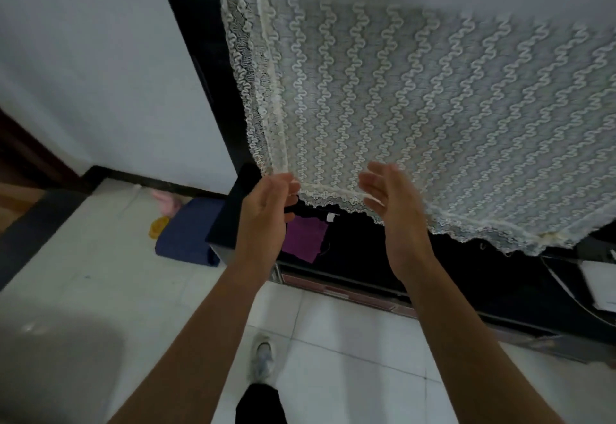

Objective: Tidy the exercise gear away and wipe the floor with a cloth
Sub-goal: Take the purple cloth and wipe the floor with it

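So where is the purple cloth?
In the head view, the purple cloth lies just under the bottom edge of the lace cover, between the left hand and right hand.

You are standing in a home's living room: a lace cover (416,107) is draping a flat black screen (196,57) on a low dark cabinet (366,290), above a white tiled floor (333,357).

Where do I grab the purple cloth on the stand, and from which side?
Probably pinch the purple cloth at its near edge, from the front: that edge lies bare toward you, while its far edge sits close beneath the lace cover.
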A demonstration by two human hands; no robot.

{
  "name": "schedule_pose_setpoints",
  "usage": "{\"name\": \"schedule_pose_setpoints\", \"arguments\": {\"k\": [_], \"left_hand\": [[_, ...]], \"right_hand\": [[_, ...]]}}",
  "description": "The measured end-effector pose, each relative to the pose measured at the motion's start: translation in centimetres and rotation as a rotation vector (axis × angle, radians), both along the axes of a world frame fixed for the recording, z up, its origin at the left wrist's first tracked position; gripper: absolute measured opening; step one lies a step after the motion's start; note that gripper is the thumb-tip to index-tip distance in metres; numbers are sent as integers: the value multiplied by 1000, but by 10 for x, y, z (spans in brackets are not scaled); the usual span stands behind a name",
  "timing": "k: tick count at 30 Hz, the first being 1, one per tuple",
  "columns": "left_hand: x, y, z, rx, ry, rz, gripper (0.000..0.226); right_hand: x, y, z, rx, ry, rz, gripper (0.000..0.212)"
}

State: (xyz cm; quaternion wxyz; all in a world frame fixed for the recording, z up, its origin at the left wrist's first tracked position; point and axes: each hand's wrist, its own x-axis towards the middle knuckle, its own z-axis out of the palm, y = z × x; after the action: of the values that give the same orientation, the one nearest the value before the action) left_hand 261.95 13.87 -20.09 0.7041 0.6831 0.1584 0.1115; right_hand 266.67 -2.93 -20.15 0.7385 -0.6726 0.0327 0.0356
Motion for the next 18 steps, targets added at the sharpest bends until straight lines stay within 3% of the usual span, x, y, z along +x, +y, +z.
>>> {"name": "schedule_pose_setpoints", "arguments": {"k": [3, 8, 18], "left_hand": [[54, 48, -35, -51, 58, -50, 17], [118, 87, -88, -90, 146, -98, 20], [161, 117, -240, -78, 355, -116, 16]], "right_hand": [[40, 47, -32, -33, 63, -101, 41], [87, 95, -76, -52, 136, -223, 47], [125, 125, -217, -116, 300, -296, 28]]}}
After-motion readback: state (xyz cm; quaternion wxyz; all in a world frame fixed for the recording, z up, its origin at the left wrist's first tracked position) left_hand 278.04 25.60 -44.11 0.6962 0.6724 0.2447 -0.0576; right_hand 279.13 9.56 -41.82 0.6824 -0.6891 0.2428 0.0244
